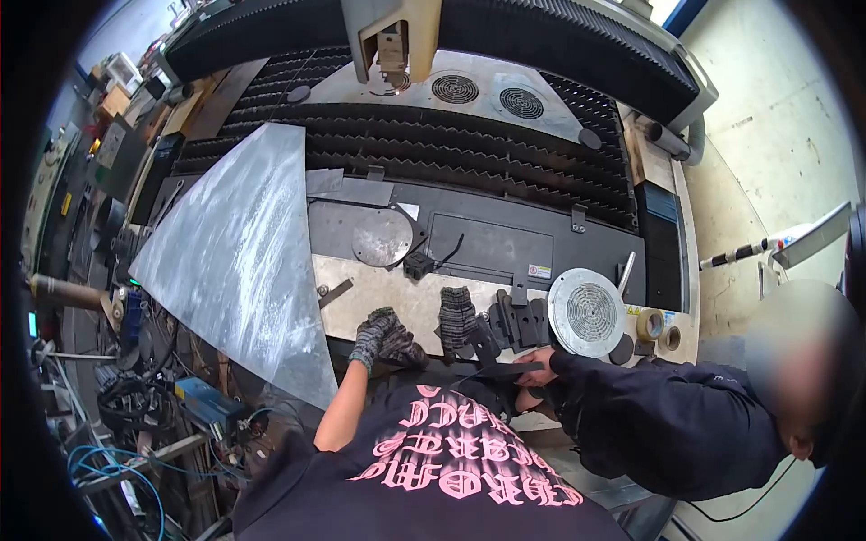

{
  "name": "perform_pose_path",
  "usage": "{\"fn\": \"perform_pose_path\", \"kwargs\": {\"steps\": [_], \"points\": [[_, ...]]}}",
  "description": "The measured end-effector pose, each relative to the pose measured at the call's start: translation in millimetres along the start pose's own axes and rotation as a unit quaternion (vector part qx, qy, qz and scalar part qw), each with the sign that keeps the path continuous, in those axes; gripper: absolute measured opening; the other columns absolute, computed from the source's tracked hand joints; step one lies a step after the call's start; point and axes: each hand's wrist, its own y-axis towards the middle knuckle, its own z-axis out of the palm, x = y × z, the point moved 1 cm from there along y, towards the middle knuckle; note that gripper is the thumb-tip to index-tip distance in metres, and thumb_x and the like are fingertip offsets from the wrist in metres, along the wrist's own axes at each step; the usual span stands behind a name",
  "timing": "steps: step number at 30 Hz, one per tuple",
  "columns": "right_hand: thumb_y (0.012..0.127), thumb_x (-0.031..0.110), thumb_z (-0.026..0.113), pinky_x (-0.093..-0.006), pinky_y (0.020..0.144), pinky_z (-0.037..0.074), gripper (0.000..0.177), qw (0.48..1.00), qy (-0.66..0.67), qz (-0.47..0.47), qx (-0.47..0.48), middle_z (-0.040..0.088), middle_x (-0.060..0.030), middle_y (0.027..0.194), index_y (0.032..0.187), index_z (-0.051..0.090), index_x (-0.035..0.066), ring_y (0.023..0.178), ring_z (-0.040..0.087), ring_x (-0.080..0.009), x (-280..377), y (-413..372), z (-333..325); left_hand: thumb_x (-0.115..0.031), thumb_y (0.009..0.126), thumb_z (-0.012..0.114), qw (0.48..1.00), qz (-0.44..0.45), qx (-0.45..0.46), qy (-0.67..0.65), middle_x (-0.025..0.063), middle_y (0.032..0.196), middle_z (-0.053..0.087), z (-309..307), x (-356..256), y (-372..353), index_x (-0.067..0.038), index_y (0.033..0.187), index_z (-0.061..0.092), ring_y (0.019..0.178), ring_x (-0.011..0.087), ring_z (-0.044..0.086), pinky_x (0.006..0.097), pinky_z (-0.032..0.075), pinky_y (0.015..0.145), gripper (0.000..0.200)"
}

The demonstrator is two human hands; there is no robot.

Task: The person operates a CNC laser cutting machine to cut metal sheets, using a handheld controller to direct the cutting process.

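My left hand (pixel 383 339), in a grey knit glove with dark fingers, is at the front edge of the machine. Its fingers are bent and together; what they hold, if anything, is hidden. To its right a matching grey glove (pixel 457 311) lies on the pale ledge, beside several dark flat metal pieces (pixel 514 320). Of my right hand only a sliver of skin (pixel 530 402) shows, low beside my shirt, its fingers hidden under a co-worker's arm. The co-worker's bare hand (pixel 538 368) grips a dark flat strip (pixel 496 370) close in front of my chest.
A large triangular metal sheet (pixel 244 243) lies at the left. A round slotted disc (pixel 585 313) and tape rolls (pixel 668 338) sit at right. Behind, a cutting head (pixel 393 54) stands over a sheet with slotted circles (pixel 492 88). The co-worker (pixel 677 424) leans in from the right.
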Motion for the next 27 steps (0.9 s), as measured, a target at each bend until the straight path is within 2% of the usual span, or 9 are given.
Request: {"fn": "perform_pose_path", "kwargs": {"steps": [1, 3, 6, 8, 12, 15, 18, 21, 27], "points": [[0.088, 0.025, 0.055, -0.036, 0.097, 0.043, 0.043, 0.997, 0.029, 0.029, 0.062, 0.065, -0.0173, 0.109, 0.122, 0.057, -0.001, 0.111, 0.059, -0.0289, 7.3, 19.8, -5.9, -0.029, 0.095, 0.056, 0.976, 0.002, 0.149, -0.158, 0.0043, 0.089, 0.066, -44.0, 59.8, 72.1, -0.015, 0.094, 0.06, 0.081, 0.0194, 0.065, 0.0333, 0.054, 0.069, 0.014], [0.089, 0.032, 0.054, -0.0357, 0.096, 0.042, 0.048, 0.944, 0.157, 0.165, 0.238, 0.063, -0.0159, 0.109, 0.123, 0.055, -0.002, 0.11, 0.058, -0.0278, 34.1, 88.0, -32.7, -0.024, 0.089, 0.047, 0.968, -0.019, 0.124, -0.216, 0.0094, 0.094, 0.055, -44.8, 58.3, 75.3, -0.013, 0.094, 0.055, 0.094, 0.0234, 0.054, 0.0359, 0.041, 0.088, 0.015], [0.091, 0.042, 0.053, -0.0352, 0.095, 0.041, 0.055, 0.69, 0.257, 0.484, 0.473, 0.061, -0.0137, 0.109, 0.123, 0.053, -0.002, 0.108, 0.056, -0.0263, 89.6, 190.8, -73.4, -0.02, 0.087, 0.04, 0.974, -0.01, 0.104, -0.201, 0.0135, 0.099, 0.05, -49.7, 62.4, 77.7, -0.011, 0.096, 0.053, 0.102, 0.0259, 0.048, 0.0387, 0.036, 0.097, 0.019], [0.092, 0.049, 0.052, -0.0349, 0.095, 0.041, 0.06, 0.596, 0.228, 0.559, 0.529, 0.059, -0.0123, 0.109, 0.124, 0.051, -0.002, 0.107, 0.055, -0.0252, 114.0, 216.6, -80.8, -0.019, 0.088, 0.038, 0.985, 0.042, 0.115, -0.123, 0.0146, 0.102, 0.052, -63.0, 69.7, 101.1, -0.011, 0.098, 0.054, 0.102, 0.0256, 0.049, 0.0395, 0.039, 0.095, 0.02], [0.091, 0.06, 0.046, -0.0333, 0.09, 0.041, 0.067, 0.602, 0.225, 0.58, 0.5, 0.052, -0.0083, 0.108, 0.126, 0.045, 0.002, 0.103, 0.051, -0.0217, 158.3, 192.9, -87.9, -0.02, 0.093, 0.042, 0.98, 0.104, 0.062, 0.157, 0.0125, 0.102, 0.061, -40.8, 35.1, 59.1, -0.008, 0.103, 0.059, 0.097, 0.0207, 0.057, 0.0358, 0.046, 0.086, 0.023], [0.092, 0.055, 0.049, -0.0326, 0.1, 0.037, 0.072, 0.508, 0.27, 0.577, 0.579, 0.051, -0.0119, 0.122, 0.136, 0.039, -0.003, 0.116, 0.048, -0.022, 146.3, 203.7, -86.1, -0.027, 0.095, 0.054, 0.956, 0.158, 0.025, 0.245, 0.0065, 0.1, 0.069, -49.8, 38.1, 69.2, -0.005, 0.104, 0.064, 0.086, 0.0162, 0.066, 0.0283, 0.054, 0.072, 0.026], [0.092, 0.055, 0.048, -0.0326, 0.1, 0.036, 0.073, 0.544, 0.245, 0.573, 0.562, 0.052, -0.0114, 0.121, 0.134, 0.041, -0.004, 0.117, 0.048, -0.0222, 140.4, 209.4, -85.4, -0.03, 0.098, 0.049, 0.993, 0.026, -0.009, 0.115, 0.0043, 0.105, 0.066, -28.2, 18.5, 42.3, -0.012, 0.112, 0.062, 0.093, 0.0149, 0.062, 0.0292, 0.051, 0.081, 0.027], [0.091, 0.057, 0.049, -0.0325, 0.097, 0.037, 0.07, 0.594, 0.226, 0.572, 0.519, 0.053, -0.0108, 0.118, 0.13, 0.045, -0.002, 0.114, 0.049, -0.0224, 151.0, 199.3, -84.5, -0.028, 0.098, 0.048, 0.972, 0.148, 0.044, 0.177, 0.0043, 0.103, 0.065, -50.2, 47.4, 74.9, -0.011, 0.108, 0.062, 0.092, 0.0132, 0.061, 0.0299, 0.05, 0.08, 0.024], [0.091, 0.058, 0.049, -0.0326, 0.094, 0.038, 0.069, 0.6, 0.22, 0.564, 0.523, 0.053, -0.0096, 0.115, 0.127, 0.047, 0.0, 0.112, 0.05, -0.0222, 159.1, 193.6, -87.0, -0.024, 0.098, 0.048, 0.988, 0.068, 0.001, 0.138, 0.0037, 0.1, 0.064, -24.8, 19.6, 41.0, -0.01, 0.107, 0.061, 0.09, 0.0124, 0.059, 0.0284, 0.049, 0.078, 0.021]]}}
